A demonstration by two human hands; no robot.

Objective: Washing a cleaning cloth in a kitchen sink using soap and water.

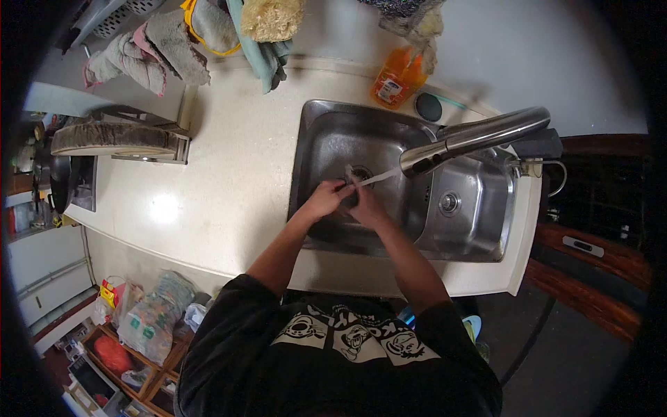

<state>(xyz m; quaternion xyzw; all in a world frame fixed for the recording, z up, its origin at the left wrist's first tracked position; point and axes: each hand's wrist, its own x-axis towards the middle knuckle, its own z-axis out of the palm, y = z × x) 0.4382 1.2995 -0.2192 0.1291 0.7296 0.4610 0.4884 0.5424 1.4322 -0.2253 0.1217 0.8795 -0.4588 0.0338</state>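
A stream of water runs from the brushed metal faucet [423, 159] into the large basin of the stainless steel double sink [333, 138]. Both hands are close together under the stream, near the drain. My left hand [325, 198] comes from the left with its fingers bent towards the other hand. My right hand [367, 208] meets it from the right, its fingers near the water. Something small and dark may lie between them, but blur and the fingers hide it, so whether either hand holds anything is unclear.
An orange soap bottle [398, 78] and a round dark object [428, 107] stand behind the sink. The smaller basin [471, 208] is at the right. Cloths [177, 47] and a loofah [273, 18] hang above the counter [224, 156]. A round wooden cutting board [114, 139] stands left.
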